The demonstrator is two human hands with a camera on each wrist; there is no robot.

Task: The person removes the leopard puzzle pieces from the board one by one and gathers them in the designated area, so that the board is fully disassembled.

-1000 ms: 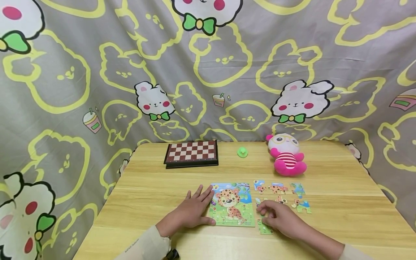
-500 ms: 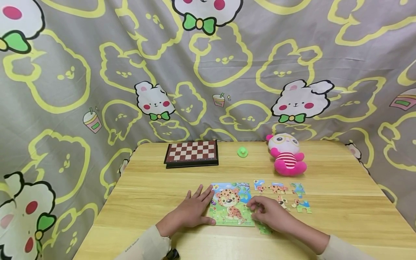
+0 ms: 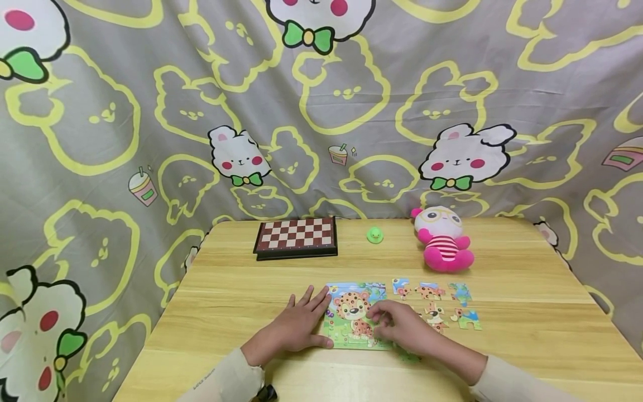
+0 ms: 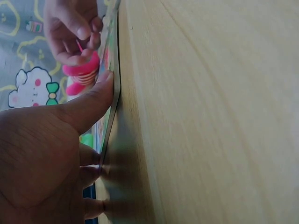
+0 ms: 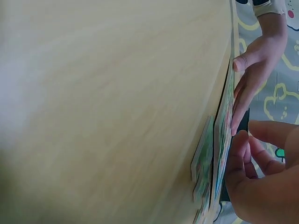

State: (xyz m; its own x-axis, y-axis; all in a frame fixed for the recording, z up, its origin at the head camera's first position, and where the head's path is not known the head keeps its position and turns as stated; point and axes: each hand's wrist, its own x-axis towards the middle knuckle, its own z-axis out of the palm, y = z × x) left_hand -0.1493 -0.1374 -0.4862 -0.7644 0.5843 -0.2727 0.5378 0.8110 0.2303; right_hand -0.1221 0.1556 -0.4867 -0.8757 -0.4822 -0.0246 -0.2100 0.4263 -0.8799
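A square puzzle board (image 3: 353,306) with a leopard picture lies on the table. My left hand (image 3: 296,324) rests at its left side, fingers spread along the edge and thumb on the near left corner. Over the board's right part hovers my right hand (image 3: 404,328), its fingers loosely curled. In the right wrist view, the right hand (image 5: 266,170) has thumb and forefinger close together, with nothing visible between them. Right of the board lie loose puzzle pieces, among them a spotted one (image 3: 428,291) and a blue-green one (image 3: 469,319). My right hand partly hides the nearest pieces.
At the back of the wooden table (image 3: 216,312) lie a folded chessboard (image 3: 297,234) and a small green duck (image 3: 374,235). A pink and white plush toy (image 3: 444,240) sits at the back right. A patterned curtain (image 3: 321,111) hangs behind.
My right hand has moved left, from above the loose pieces to above the right part of the board. My left hand has stayed at the board's left side.
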